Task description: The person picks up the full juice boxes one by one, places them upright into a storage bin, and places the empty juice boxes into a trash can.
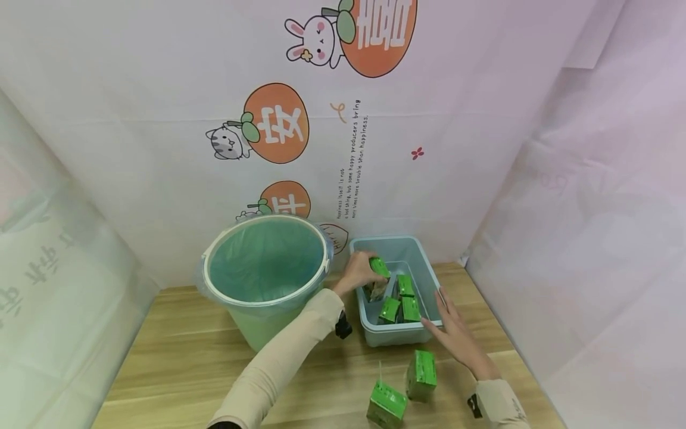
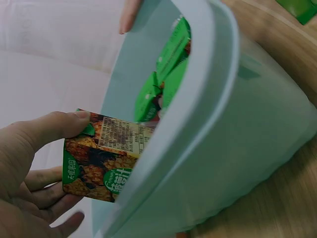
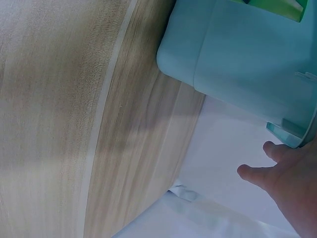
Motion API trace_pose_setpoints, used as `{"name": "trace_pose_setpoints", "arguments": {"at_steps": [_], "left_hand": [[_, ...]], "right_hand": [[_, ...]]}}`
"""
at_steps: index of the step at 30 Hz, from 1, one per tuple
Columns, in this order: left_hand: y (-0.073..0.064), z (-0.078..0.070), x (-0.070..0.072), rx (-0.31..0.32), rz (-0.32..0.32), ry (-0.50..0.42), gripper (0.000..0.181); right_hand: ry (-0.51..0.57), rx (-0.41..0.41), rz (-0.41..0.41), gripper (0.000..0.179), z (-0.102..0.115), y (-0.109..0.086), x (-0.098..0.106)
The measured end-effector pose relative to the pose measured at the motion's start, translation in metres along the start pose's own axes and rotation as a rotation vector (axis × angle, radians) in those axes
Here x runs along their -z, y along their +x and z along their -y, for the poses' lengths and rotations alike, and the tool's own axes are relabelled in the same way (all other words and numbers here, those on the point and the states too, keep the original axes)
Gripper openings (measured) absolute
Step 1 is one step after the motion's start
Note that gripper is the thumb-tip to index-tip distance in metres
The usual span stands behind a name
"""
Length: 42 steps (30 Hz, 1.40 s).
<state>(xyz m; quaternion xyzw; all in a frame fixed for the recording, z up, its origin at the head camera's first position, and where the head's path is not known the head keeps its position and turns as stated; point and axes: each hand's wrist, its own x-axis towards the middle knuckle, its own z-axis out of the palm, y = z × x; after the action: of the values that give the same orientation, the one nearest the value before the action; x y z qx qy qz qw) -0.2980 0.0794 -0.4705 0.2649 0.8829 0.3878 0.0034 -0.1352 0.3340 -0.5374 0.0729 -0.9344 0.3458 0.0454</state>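
My left hand [image 1: 356, 274] pinches a juice carton [image 2: 101, 153] between thumb and fingers, inside the left end of a pale blue plastic bin [image 1: 399, 337]. Pineapple pictures and a green end show on this carton. Several green-topped juice cartons [image 1: 410, 310] sit grouped in the bin's near half. At the bin's near right corner is my right hand [image 1: 455, 333], fingers extended and spread along the rim. In the right wrist view, the fingertips [image 3: 250, 173] appear beside the bin's edge. Part of the held carton is hidden behind the bin wall in the left wrist view.
A tall light green bucket [image 1: 254, 325] with a clear liner stands left of the bin. Two more juice cartons [image 1: 423, 372] stand on the wooden table [image 1: 182, 357] in front of the bin, one with a straw. White printed sheets [image 1: 161, 149] enclose the back and sides.
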Motion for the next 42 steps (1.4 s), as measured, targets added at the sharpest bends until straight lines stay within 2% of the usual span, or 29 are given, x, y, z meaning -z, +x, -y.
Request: {"name": "trace_pose_setpoints", "arguments": {"at_steps": [5, 8, 17, 25, 30, 34, 42], "left_hand": [[0.003, 0.005, -0.004, -0.035, 0.051, 0.145, 0.054], [0.004, 0.009, -0.006, -0.061, 0.07, 0.198, 0.057], [0.009, 0.014, -0.008, -0.056, 0.144, 0.175, 0.062], [0.006, 0.02, -0.013, -0.032, 0.222, 0.225, 0.062], [0.006, 0.026, -0.019, -0.047, 0.225, 0.23, 0.061], [0.008, 0.03, -0.024, -0.062, 0.214, 0.287, 0.059], [0.011, 0.031, -0.031, -0.046, 0.23, 0.355, 0.061]], "right_hand": [[0.003, 0.001, 0.0, 0.087, -0.001, -0.001, -0.001], [0.004, 0.003, -0.001, 0.087, -0.002, -0.002, -0.002], [0.011, 0.003, -0.008, 0.087, -0.002, -0.001, 0.001], [-0.006, 0.006, -0.011, 0.087, -0.001, -0.001, -0.001], [0.011, -0.004, -0.008, 0.088, -0.001, -0.002, -0.003], [0.015, -0.008, -0.004, 0.088, -0.002, -0.002, -0.004], [0.019, -0.006, -0.003, 0.088, -0.005, -0.001, -0.004]]}}
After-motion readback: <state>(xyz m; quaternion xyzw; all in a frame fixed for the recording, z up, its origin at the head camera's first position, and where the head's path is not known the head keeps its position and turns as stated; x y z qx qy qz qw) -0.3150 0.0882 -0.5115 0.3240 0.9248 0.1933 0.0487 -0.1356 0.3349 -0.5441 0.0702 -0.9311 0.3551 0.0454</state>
